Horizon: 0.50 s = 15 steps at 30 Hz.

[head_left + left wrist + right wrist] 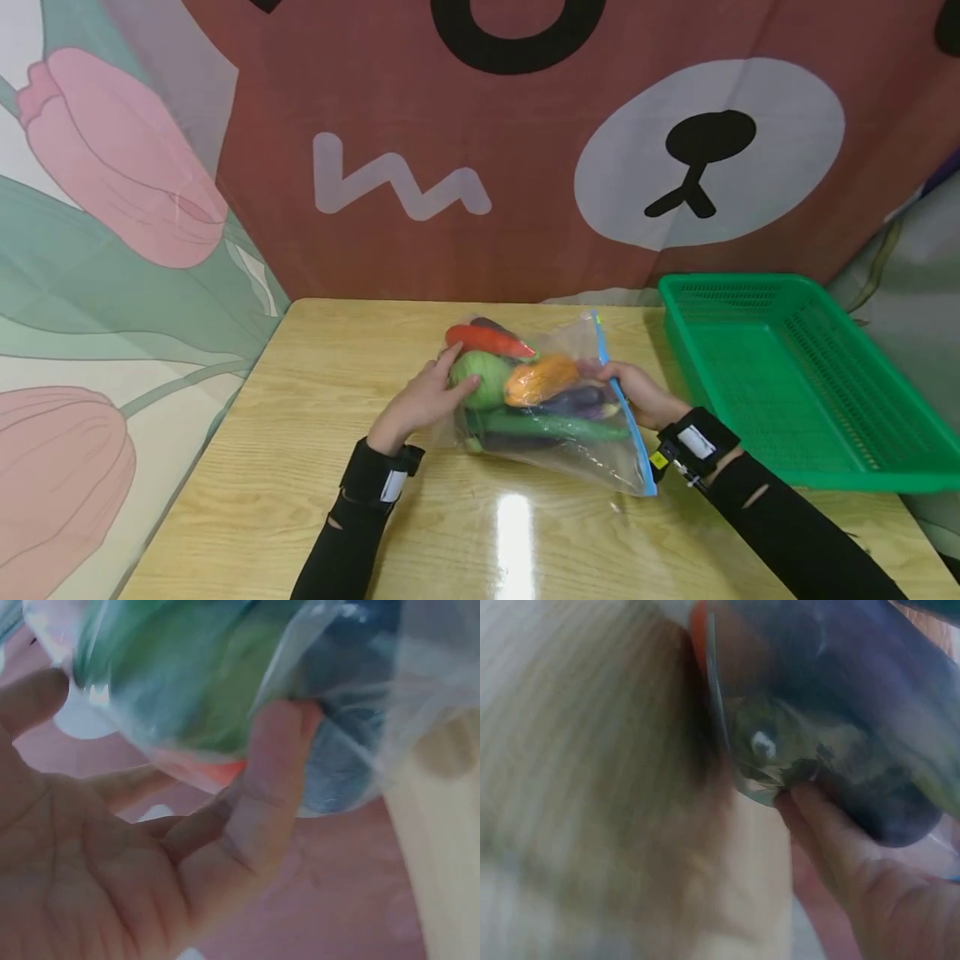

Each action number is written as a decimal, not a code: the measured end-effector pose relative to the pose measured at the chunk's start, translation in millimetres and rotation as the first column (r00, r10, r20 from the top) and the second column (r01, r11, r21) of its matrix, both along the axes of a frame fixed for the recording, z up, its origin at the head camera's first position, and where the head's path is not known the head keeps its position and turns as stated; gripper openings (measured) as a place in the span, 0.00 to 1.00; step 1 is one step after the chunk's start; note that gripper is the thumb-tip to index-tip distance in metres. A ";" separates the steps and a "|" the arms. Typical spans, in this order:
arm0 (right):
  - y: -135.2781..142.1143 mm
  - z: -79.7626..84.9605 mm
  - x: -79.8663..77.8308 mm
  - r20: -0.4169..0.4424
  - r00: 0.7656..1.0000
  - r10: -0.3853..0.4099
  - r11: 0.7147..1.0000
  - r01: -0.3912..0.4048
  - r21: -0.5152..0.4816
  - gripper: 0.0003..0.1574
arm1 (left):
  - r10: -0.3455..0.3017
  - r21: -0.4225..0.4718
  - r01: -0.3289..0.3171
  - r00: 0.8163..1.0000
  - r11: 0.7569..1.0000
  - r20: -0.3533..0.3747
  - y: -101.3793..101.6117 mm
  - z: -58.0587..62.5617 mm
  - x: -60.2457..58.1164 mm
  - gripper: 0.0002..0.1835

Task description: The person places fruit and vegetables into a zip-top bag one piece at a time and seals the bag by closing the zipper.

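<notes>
A clear zip bag [585, 467] with a blue-edged opening holds toy-like vegetables. Inside it are a red chili pepper [491, 340], a round green vegetable [489, 377], an orange pumpkin [543, 380], a purple eggplant [573, 402] and a long green cucumber [547, 427]. My left hand [423, 402] grips the bag's left end, thumb over the green vegetable. Its fingers press against the plastic in the left wrist view, some partly hidden behind it. At the blue edge, my right hand [643, 396] pinches the bag. The right wrist view is blurred.
On the right of the wooden table [300, 467] stands a green plastic basket [832, 479], close to my right forearm. Behind the table hangs a printed cloth [525, 250] with a brown bear. Flower-patterned cloth covers the left side.
</notes>
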State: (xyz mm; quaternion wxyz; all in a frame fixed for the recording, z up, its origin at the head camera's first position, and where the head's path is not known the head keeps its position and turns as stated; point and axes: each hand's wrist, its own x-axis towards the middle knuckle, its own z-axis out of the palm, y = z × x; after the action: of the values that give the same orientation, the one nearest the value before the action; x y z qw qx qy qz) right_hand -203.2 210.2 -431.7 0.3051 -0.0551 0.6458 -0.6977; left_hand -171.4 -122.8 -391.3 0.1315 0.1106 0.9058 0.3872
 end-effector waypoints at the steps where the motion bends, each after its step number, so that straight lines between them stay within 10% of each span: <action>1: -1.1 -2.3 -0.9 0.003 1.000 0.001 1.000 -0.001 0.000 0.38 | 0.001 -0.015 -0.001 1.000 1.000 -0.009 -0.1 2.0 1.3 0.42; 5: -3.7 -3.0 -2.0 -0.099 0.994 -0.040 0.979 0.059 0.194 0.33 | 0.021 -0.071 -0.023 0.999 0.997 -0.024 1.0 5.7 3.5 0.41; 11: -0.3 9.3 2.5 -0.305 0.952 0.019 0.786 0.174 0.593 0.30 | 0.089 -0.130 -0.095 0.995 0.987 -0.045 3.4 -3.6 1.2 0.39; 15: 2.3 12.7 5.5 -0.355 0.929 0.102 0.733 0.171 0.659 0.34 | 0.111 -0.103 -0.120 0.990 0.987 -0.092 4.7 -11.3 -0.8 0.39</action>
State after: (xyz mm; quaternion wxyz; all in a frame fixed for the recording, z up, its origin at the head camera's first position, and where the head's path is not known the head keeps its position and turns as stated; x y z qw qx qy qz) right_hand -197.7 212.4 -419.1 0.1642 -0.0570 0.9017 -0.3959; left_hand -172.1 -118.1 -402.7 0.0756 0.0670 0.9353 0.3392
